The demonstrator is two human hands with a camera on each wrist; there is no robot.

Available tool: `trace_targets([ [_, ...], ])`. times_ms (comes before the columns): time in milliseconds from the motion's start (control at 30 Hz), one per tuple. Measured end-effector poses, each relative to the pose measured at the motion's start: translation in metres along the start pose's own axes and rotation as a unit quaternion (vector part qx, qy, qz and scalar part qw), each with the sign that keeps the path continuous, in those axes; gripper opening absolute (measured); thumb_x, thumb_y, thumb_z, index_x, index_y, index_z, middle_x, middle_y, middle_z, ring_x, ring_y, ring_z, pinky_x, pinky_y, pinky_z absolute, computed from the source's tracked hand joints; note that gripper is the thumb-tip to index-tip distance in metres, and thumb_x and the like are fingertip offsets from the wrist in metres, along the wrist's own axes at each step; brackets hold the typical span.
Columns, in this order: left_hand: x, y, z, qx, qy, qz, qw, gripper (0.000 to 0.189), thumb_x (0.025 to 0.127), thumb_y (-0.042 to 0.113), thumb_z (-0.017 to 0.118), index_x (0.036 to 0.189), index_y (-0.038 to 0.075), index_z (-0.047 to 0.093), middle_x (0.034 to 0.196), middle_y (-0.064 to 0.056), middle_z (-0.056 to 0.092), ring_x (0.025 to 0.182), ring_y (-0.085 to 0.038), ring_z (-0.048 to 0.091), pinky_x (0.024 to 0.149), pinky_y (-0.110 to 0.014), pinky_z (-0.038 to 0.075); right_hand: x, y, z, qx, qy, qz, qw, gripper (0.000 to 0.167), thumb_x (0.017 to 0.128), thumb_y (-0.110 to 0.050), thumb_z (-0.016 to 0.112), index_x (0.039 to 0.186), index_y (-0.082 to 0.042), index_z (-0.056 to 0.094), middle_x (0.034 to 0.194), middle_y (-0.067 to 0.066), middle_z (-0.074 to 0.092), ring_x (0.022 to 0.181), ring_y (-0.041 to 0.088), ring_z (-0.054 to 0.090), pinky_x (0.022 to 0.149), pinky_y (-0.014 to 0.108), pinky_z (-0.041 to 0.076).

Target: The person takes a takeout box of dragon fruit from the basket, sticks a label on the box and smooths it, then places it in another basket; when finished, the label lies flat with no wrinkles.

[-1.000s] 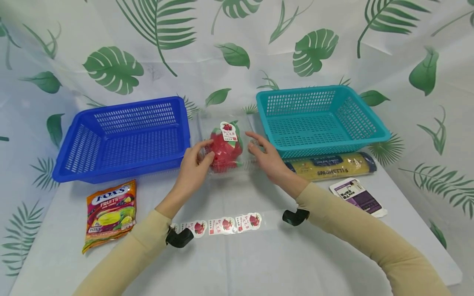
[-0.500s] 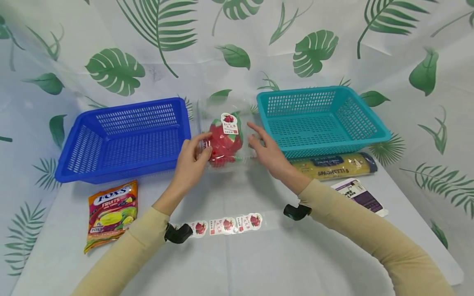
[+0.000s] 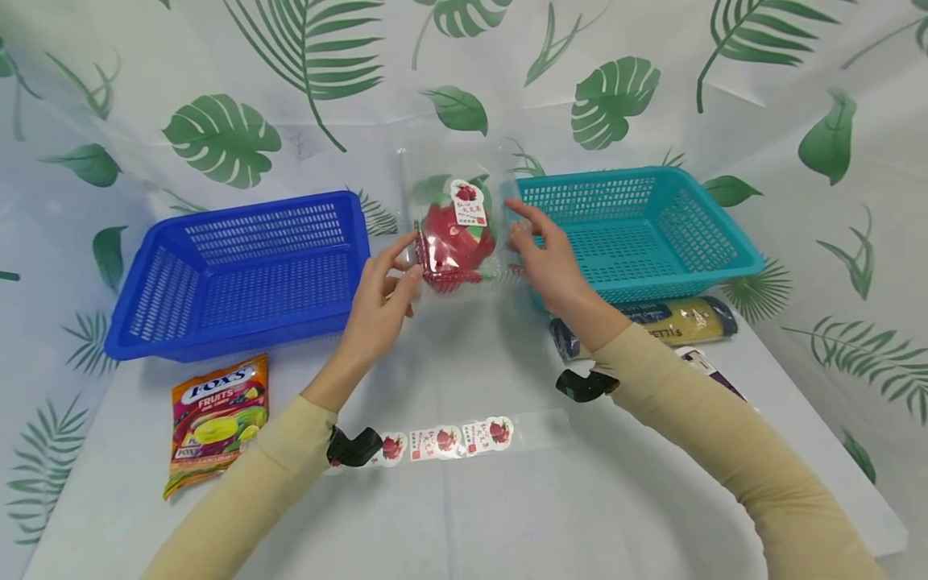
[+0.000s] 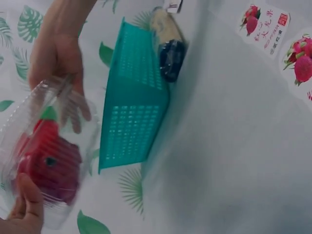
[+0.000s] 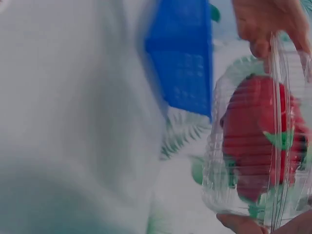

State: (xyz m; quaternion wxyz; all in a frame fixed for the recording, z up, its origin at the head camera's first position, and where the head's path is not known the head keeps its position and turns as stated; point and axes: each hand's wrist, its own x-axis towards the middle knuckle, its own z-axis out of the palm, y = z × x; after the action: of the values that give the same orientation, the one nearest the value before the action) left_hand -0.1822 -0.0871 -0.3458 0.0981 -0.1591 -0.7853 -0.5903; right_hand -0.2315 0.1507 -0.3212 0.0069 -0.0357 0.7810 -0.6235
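Observation:
A clear plastic clamshell box [image 3: 464,161] is held up off the table between my two hands. Inside lies a red dragon fruit [image 3: 448,238] with green scales, and a white dragon fruit sticker [image 3: 469,203] is on the lid. My left hand [image 3: 380,298] grips the box's left edge with thumb and fingers. On the opposite side my right hand [image 3: 547,250] grips the right edge. In the right wrist view the box's closed rim [image 5: 277,146] runs between both hands.
A blue basket [image 3: 239,338] stands at the left, a teal basket [image 3: 631,286] at the right. Spaghetti [image 3: 689,318] and a partly hidden white-and-purple packet [image 3: 706,370] lie by the right arm. A candy bag [image 3: 217,419] lies front left; a sticker strip [image 3: 449,443] lies in front.
Both hands have raised the clamshell box with the dragon fruit, moving it up, away from the body and slightly right. The right forearm now covers more of the spaghetti and the packet.

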Motion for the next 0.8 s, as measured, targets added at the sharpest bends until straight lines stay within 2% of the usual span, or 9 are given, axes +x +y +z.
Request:
trace_targets([
  [133, -0.001, -0.002, 0.008, -0.047, 0.023, 0.041, 0.9978, 0.031, 0.102, 0.016, 0.053, 0.133, 0.009, 0.054, 0.11, -0.012, 0.049, 0.077, -0.019, 0.058, 0.061, -0.027, 0.05, 0.011, -0.012, -0.017, 0.033, 0.053, 0.0, 0.998, 0.043, 0.106, -0.028, 0.041, 0.149, -0.033, 0.039, 0.119, 0.009, 0.043, 0.117, 0.025, 0.05, 0.098, 0.048, 0.046],
  [200, -0.001, -0.004, 0.013, -0.038, 0.006, 0.055, 0.9977, 0.022, 0.101, 0.014, 0.055, 0.121, 0.004, 0.059, 0.104, -0.011, 0.053, 0.078, -0.018, 0.057, 0.062, -0.026, 0.049, 0.017, -0.017, -0.026, 0.041, 0.083, 0.004, 0.9957, 0.043, 0.106, -0.029, 0.041, 0.149, -0.034, 0.038, 0.115, 0.006, 0.044, 0.112, 0.022, 0.049, 0.098, 0.047, 0.046],
  [233, -0.001, -0.006, 0.016, -0.024, -0.017, 0.06, 0.9978, 0.019, 0.1, 0.013, 0.055, 0.116, 0.003, 0.061, 0.101, -0.01, 0.055, 0.077, -0.018, 0.057, 0.064, -0.026, 0.049, 0.02, -0.02, -0.029, 0.046, 0.097, 0.007, 0.9942, 0.043, 0.106, -0.029, 0.041, 0.148, -0.035, 0.038, 0.114, 0.004, 0.043, 0.11, 0.021, 0.049, 0.099, 0.047, 0.046],
  [300, -0.001, -0.009, 0.024, 0.011, -0.083, 0.059, 0.9947, 0.018, 0.101, 0.013, 0.055, 0.112, 0.002, 0.063, 0.099, -0.007, 0.059, 0.08, -0.016, 0.058, 0.068, -0.026, 0.05, 0.025, -0.025, -0.035, 0.056, 0.116, 0.011, 0.9917, 0.043, 0.106, -0.03, 0.041, 0.148, -0.036, 0.039, 0.116, 0.004, 0.042, 0.108, 0.018, 0.048, 0.099, 0.046, 0.045],
  [400, 0.004, -0.014, 0.04, 0.048, -0.189, 0.036, 0.9801, 0.024, 0.102, 0.017, 0.053, 0.119, 0.005, 0.064, 0.104, -0.006, 0.063, 0.086, -0.017, 0.061, 0.075, -0.029, 0.052, 0.03, -0.031, -0.04, 0.069, 0.132, 0.016, 0.9887, 0.042, 0.105, -0.03, 0.042, 0.147, -0.037, 0.04, 0.122, 0.005, 0.041, 0.109, 0.018, 0.048, 0.1, 0.045, 0.044],
  [467, 0.011, -0.017, 0.054, 0.05, -0.226, 0.008, 0.9727, 0.029, 0.103, 0.021, 0.052, 0.127, 0.009, 0.061, 0.11, -0.006, 0.062, 0.091, -0.019, 0.063, 0.077, -0.03, 0.053, 0.031, -0.034, -0.039, 0.072, 0.137, 0.014, 0.9879, 0.041, 0.105, -0.03, 0.042, 0.146, -0.037, 0.041, 0.121, 0.005, 0.042, 0.11, 0.019, 0.048, 0.1, 0.046, 0.044],
  [567, 0.028, -0.023, 0.075, 0.017, -0.23, -0.044, 0.9721, 0.035, 0.103, 0.026, 0.051, 0.135, 0.012, 0.055, 0.115, -0.008, 0.061, 0.095, -0.025, 0.064, 0.077, -0.032, 0.053, 0.031, -0.037, -0.035, 0.068, 0.139, 0.005, 0.9879, 0.041, 0.105, -0.03, 0.043, 0.145, -0.037, 0.043, 0.115, 0.003, 0.044, 0.11, 0.021, 0.05, 0.097, 0.045, 0.046],
  [700, 0.052, -0.032, 0.102, -0.042, -0.201, -0.105, 0.9731, 0.039, 0.103, 0.031, 0.05, 0.14, 0.016, 0.05, 0.118, -0.014, 0.06, 0.101, -0.033, 0.063, 0.079, -0.035, 0.053, 0.027, -0.038, -0.028, 0.065, 0.133, -0.007, 0.989, 0.04, 0.105, -0.029, 0.043, 0.145, -0.035, 0.044, 0.1, 0.002, 0.046, 0.099, 0.019, 0.051, 0.086, 0.042, 0.048],
  [800, 0.067, -0.037, 0.119, -0.063, -0.18, -0.132, 0.9726, 0.042, 0.102, 0.033, 0.052, 0.141, 0.017, 0.048, 0.116, -0.017, 0.06, 0.102, -0.037, 0.062, 0.078, -0.037, 0.053, 0.025, -0.038, -0.025, 0.075, 0.131, -0.011, 0.9885, 0.04, 0.105, -0.028, 0.044, 0.144, -0.035, 0.046, 0.092, 0.001, 0.046, 0.091, 0.018, 0.051, 0.082, 0.041, 0.047],
])
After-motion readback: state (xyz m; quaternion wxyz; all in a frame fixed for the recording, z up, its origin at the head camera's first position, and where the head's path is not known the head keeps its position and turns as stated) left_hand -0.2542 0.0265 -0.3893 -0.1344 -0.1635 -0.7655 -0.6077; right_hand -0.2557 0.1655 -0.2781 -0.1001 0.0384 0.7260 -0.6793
